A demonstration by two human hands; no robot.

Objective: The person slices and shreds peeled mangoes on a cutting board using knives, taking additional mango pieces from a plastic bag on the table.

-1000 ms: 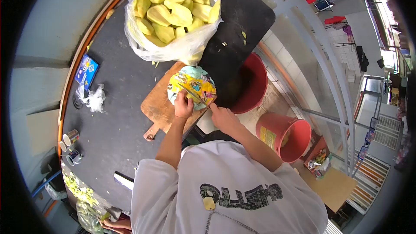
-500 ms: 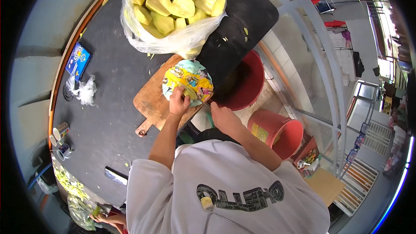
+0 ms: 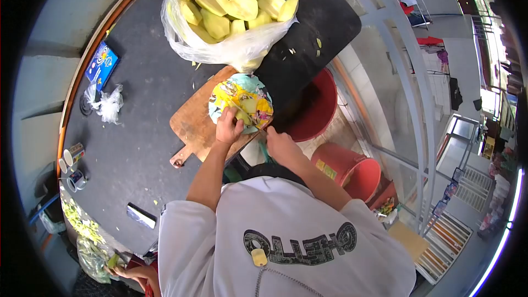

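Observation:
My left hand (image 3: 227, 126) is closed on a piece of peeled yellow-green fruit (image 3: 242, 116), which looks like mango. It presses the piece down on a round, brightly printed mat (image 3: 223, 95). A pale cut slice (image 3: 251, 104) lies just beyond the fingers. My right hand (image 3: 279, 146) is closed at the mat's near right edge, around a knife whose handle is hidden and whose thin blade is hard to make out. Under the mat is a wooden cutting board (image 3: 190, 121) with its handle toward the left. Behind it stands a white plastic bag (image 3: 231, 54) full of peeled fruit pieces (image 3: 242, 4).
One red tub (image 3: 328, 102) stands beyond the table's right edge, and a red bucket (image 3: 344, 168) nearer me. The black table (image 3: 148, 143) also bears a phone (image 3: 141, 215), cups (image 3: 73, 155), a blue box (image 3: 102, 66) and crumpled plastic (image 3: 110, 104). Another person's hand (image 3: 118, 269) shows lower left.
The view has shifted slightly. A pale slice now shows lying on the mat beyond my left fingers, and the knife blade, clearer before, is lower and less visible. Both hands keep their places.

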